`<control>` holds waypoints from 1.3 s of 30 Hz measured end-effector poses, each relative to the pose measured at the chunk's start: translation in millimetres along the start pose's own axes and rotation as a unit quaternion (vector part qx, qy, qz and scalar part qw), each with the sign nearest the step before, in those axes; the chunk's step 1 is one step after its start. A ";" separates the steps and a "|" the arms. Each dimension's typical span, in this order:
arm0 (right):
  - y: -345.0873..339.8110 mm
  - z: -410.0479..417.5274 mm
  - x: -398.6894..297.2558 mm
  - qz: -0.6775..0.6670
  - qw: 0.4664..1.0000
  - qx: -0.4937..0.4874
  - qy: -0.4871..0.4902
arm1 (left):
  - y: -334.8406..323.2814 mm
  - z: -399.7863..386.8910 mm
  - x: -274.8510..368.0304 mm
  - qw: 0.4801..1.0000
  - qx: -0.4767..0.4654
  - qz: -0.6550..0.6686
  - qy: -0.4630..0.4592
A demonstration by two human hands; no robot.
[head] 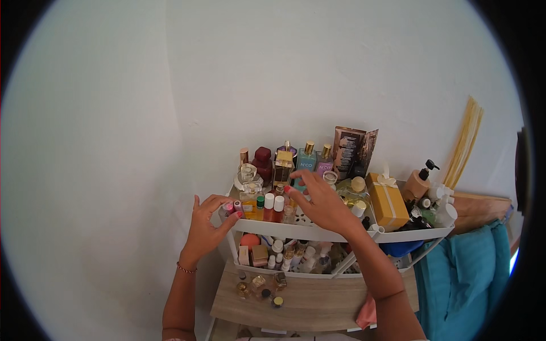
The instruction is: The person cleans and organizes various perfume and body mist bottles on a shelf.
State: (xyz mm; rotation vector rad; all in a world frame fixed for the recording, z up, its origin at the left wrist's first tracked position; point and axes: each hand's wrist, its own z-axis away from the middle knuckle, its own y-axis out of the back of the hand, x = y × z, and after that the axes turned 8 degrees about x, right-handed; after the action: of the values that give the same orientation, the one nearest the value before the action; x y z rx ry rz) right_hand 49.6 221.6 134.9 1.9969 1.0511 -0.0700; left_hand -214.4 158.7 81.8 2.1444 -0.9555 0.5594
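My left hand (213, 219) is at the front left corner of the upper white shelf tray (277, 228), its thumb and fingers around small pink cosmetic tubes (232, 206). Beside them stand a yellow perfume bottle (250, 209) and white-capped roller bottles (273, 208). My right hand (318, 202) hovers above the tray's middle, fingers apart and slightly curled, with nothing seen in it. Near its fingertips is a gold-capped square perfume bottle (283, 168); behind it stand blue (306, 160) and purple (325, 164) N.CO bottles. A dark red bottle (262, 164) stands at the back left.
A yellow gift box (387, 200) and a pump bottle (416, 185) occupy the tray's right part. The lower tray (298, 274) holds several small bottles. More perfume bottles (258, 286) rest on the wooden surface (324, 302) below. Teal cloth (460, 277) hangs at right.
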 end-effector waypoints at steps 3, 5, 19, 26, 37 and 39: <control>-9.8 1.3 11.9 -0.129 0.988 -0.066 -0.062 | -0.7 -1.3 1.7 1.000 -0.001 0.010 -0.007; -20.8 -6.1 3.4 -0.068 0.984 0.069 0.150 | -0.7 0.5 3.5 1.000 0.004 -0.001 -0.006; -47.7 -61.1 -34.2 -0.033 0.967 -0.141 0.208 | -4.8 -1.7 8.5 1.000 0.027 0.002 -0.015; -68.8 -63.2 -41.9 -0.059 0.969 -0.105 0.217 | -4.6 -2.1 2.4 0.997 0.045 -0.046 -0.046; -13.0 -57.4 -28.6 -0.102 0.985 -0.039 0.137 | -11.1 1.9 -5.6 0.997 0.071 0.021 -0.029; 11.7 -39.7 -18.5 -0.085 0.987 -0.036 0.132 | -8.6 2.3 -3.3 0.996 0.082 0.016 -0.038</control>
State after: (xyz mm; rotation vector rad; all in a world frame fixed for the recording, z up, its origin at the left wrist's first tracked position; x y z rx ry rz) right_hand 33.4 234.4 175.2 1.8833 1.3722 0.1441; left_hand -209.7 162.6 74.5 2.3144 -1.0178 0.5928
